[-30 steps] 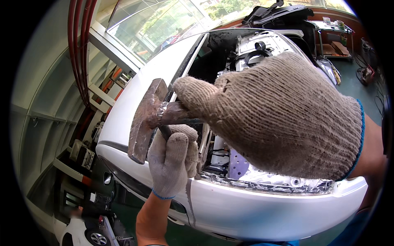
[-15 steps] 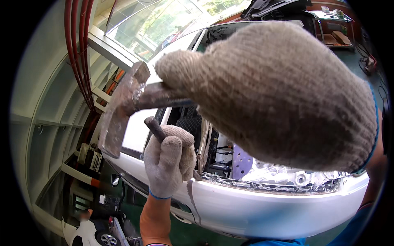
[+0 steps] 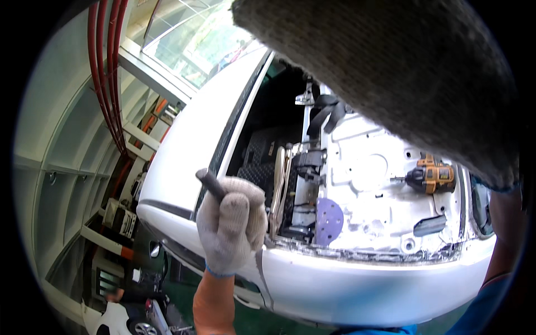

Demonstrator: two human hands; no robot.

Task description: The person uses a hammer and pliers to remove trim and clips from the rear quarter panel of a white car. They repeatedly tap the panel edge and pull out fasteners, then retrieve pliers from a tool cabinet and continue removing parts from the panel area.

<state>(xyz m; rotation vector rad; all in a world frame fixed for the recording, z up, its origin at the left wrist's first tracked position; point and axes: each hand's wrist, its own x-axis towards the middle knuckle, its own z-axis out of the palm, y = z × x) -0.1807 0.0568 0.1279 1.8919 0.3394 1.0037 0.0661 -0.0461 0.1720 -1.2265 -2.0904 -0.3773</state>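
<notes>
Filling the upper right of the view, the right hand [image 3: 402, 72] in its thick knitted glove sat closest to the camera, so close that only the back of the glove showed; whether its fingers were curled or spread, and whether anything lay in them, could not be told. A blue cuff edged the glove at the right rim, with the bare forearm running down from it.

Lower and further off, the left hand [image 3: 231, 226], in a pale grey knitted glove with a blue cuff, was balled into a fist around a dark metal rod [image 3: 211, 183]. The fingers were wrapped tight about it, and only the rod's short upper end stuck out above the fist, slanting up to the left. That fist hung at the left end of the car's open rear, just over the corner where the white side panel [image 3: 187, 151] met the white bumper [image 3: 368, 282].

Beyond the fist, a pair of locking pliers [image 3: 281, 187] was clamped upright at the left edge of the opening. A round purple sanding disc [image 3: 328, 220] lay on the stripped white floor pan [image 3: 368, 212], and a yellow and black cordless drill [image 3: 427, 177] rested near the right edge.
</notes>
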